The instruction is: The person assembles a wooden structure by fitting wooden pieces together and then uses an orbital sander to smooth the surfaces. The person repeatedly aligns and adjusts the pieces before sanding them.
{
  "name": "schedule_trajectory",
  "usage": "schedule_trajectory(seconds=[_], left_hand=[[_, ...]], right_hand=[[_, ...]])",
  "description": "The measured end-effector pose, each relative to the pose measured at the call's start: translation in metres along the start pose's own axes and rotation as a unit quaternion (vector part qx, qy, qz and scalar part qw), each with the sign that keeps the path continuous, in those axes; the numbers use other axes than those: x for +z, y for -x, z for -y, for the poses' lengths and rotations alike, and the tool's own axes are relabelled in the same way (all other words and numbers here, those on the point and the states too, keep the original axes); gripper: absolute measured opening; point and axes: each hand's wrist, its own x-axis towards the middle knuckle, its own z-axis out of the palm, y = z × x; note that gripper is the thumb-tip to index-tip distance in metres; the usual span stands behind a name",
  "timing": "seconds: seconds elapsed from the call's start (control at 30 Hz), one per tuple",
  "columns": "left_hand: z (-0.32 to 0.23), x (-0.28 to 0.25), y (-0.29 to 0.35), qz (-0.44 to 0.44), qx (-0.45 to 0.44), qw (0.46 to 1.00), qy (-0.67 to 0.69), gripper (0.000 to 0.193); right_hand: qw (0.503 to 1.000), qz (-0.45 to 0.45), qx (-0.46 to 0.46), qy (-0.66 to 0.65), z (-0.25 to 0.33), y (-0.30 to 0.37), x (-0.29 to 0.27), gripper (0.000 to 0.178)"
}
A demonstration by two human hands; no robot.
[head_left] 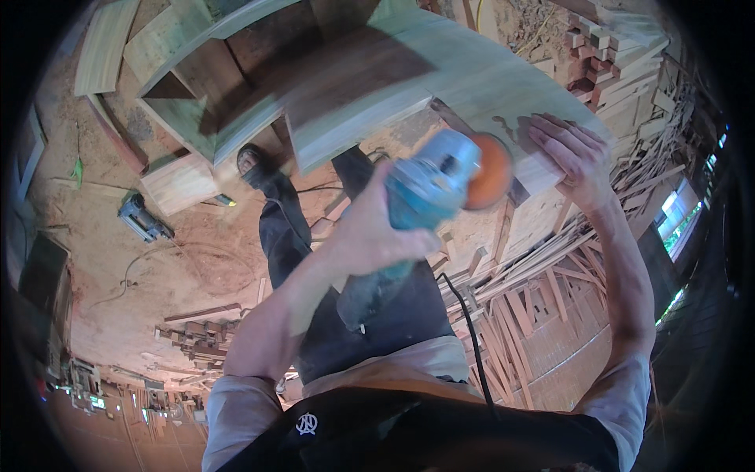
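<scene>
My left hand (381, 240) is closed around the body of a teal angle grinder (432, 177). The tool is tilted and blurred by motion, with an orange disc (491, 171) at its head. That disc is beside the near edge of a wooden panel (472, 75); whether it touches the wood I cannot tell. My right hand (574, 153) lies on the panel's right end, fingers stretched over the top surface. A dark, irregular mark (506, 130) shows on the wood near those fingertips. A black power cord (472, 338) hangs beside my lap.
Open wooden box sections (197, 110) adjoin the panel at the left. A blue power tool (144, 219) lies on the dusty ground with a hose or cord nearby. Piles of wood strips (543, 287) spread at right, and stacked blocks (594, 51) stand at the far right.
</scene>
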Motion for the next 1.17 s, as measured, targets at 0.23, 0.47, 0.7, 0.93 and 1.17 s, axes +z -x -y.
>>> schedule_trajectory(seconds=[0.23, 0.47, 0.7, 0.93, 1.17], left_hand=[[-0.002, -0.017, -0.009, -0.014, 0.023, 0.996, 0.082, 0.094], [-0.018, -0.018, -0.002, 0.008, 0.050, 0.993, 0.106, 0.089], [-0.032, -0.016, -0.006, 0.003, 0.047, 0.993, 0.107, 0.095], [-0.037, -0.015, -0.023, 0.011, 0.106, 0.990, 0.094, 0.095], [-0.025, -0.024, -0.052, -0.007, 0.082, 0.995, 0.062, 0.092]], right_hand=[[1.000, -0.018, -0.007, -0.002, -0.014, -0.017, -0.009, 0.049], [1.000, -0.025, -0.017, -0.006, -0.017, -0.033, -0.022, 0.054], [0.998, -0.052, -0.036, 0.006, -0.022, -0.038, -0.022, 0.042], [0.998, -0.058, -0.037, 0.009, -0.019, -0.045, -0.026, 0.038], [0.999, -0.044, -0.015, 0.016, -0.018, -0.032, -0.020, 0.041]])
